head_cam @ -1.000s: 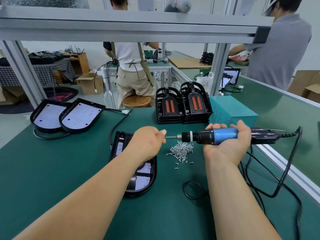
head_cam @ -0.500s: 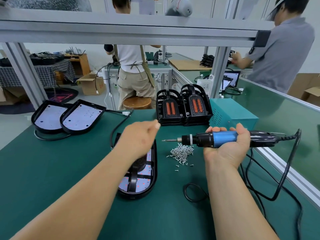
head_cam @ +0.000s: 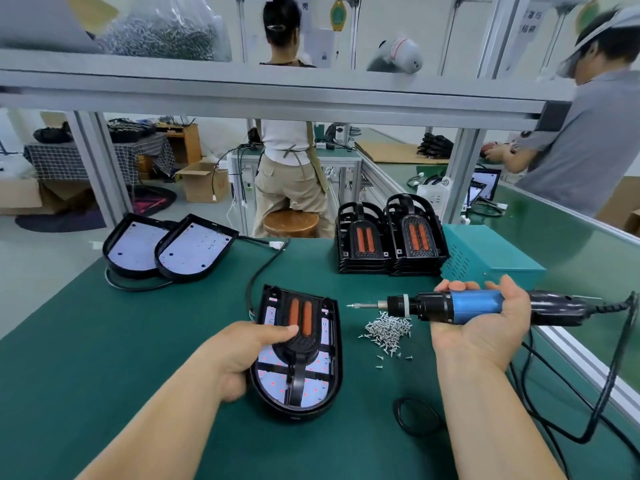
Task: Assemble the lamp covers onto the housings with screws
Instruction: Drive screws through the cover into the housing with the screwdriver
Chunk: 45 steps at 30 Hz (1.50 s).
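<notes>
A black lamp housing (head_cam: 332, 386) lies in front of me on the green mat, its white LED board showing. A black cover (head_cam: 300, 327) with two orange strips rests on top of it. My left hand (head_cam: 249, 355) grips the housing's left edge, with the thumb pressed on the cover. My right hand (head_cam: 485, 327) holds a blue and black electric screwdriver (head_cam: 450, 306) level, its bit pointing left with a screw on the tip, above a pile of small silver screws (head_cam: 388, 330).
Two more housings (head_cam: 166, 251) lie at the back left with a cable. Two stacks of covers (head_cam: 388, 244) stand at the back beside a teal power box (head_cam: 491, 258). The screwdriver's cord (head_cam: 588, 410) loops at the right. Two people work at benches behind.
My left hand left the screwdriver tip and came down onto the cover and housing. The screwdriver stayed level in my right hand. My head tilted up, showing more of the shelf.
</notes>
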Motion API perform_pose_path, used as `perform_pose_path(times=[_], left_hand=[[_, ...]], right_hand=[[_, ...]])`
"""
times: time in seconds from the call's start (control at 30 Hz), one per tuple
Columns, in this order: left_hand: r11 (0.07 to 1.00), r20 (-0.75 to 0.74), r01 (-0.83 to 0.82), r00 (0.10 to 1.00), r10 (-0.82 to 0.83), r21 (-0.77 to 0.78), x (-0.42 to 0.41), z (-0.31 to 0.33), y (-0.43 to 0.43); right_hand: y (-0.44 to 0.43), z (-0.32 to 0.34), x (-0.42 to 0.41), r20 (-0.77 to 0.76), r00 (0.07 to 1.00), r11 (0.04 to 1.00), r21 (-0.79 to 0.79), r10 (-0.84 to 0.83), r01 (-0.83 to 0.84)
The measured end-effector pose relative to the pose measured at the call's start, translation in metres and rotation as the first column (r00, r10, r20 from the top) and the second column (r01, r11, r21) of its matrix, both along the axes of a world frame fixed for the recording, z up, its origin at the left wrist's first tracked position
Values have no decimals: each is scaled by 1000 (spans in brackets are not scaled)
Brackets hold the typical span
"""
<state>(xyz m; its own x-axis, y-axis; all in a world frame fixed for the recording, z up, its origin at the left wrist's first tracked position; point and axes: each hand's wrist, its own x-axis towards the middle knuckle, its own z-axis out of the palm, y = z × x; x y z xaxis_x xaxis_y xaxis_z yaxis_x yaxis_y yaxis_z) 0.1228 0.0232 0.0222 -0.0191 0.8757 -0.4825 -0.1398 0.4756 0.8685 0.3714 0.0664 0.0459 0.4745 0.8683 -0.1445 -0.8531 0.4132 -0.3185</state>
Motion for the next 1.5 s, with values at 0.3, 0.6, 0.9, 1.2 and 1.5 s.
perform_pose_path(times=[0.3,0.6,0.9,1.2,1.5], left_hand=[[994,152,-41,988,26,101,4,-12,4],[996,157,-41,987,28,84,3,-14,8],[994,145,-36,989,21,99,3,-19,11],[993,111,-65,992,54,96,6,-19,12],[994,115,-62,992,52,85,6,-20,13]], right_hand=[[-5,30,-55,228,973,975,208,26,-74],[22,34,-114,436,899,976,208,-36,-61],[25,33,-121,573,817,974,216,-67,-72],[26,38,-125,639,768,969,217,-52,-115],[27,42,-127,656,753,966,220,-47,-132]])
